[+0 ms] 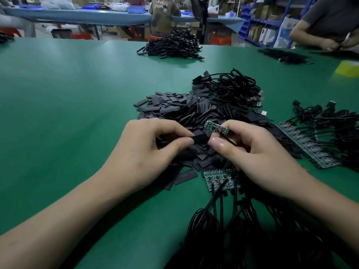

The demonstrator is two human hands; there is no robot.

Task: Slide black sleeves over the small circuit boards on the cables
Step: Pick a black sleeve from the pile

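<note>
Black cables [231, 230] coil at the near edge of the green table [68, 113], their boards [218, 178] fanned just under the hands. The left hand [147, 150] pinches a sleeve [201, 139]; the right hand [252, 152] pinches a board [215, 128] on its cable, just above the sleeve's end, not inside it. Behind lies the sleeve pile [180, 107]. Green surface stretches wide to the left. At the far edge sits a cable heap [172, 45], then a blue bench [77, 14] and shelves [272, 20]

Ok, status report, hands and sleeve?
Left hand pinches black sleeve. Right hand holds bare circuit board, not yet sleeved. Nothing between them.
</note>
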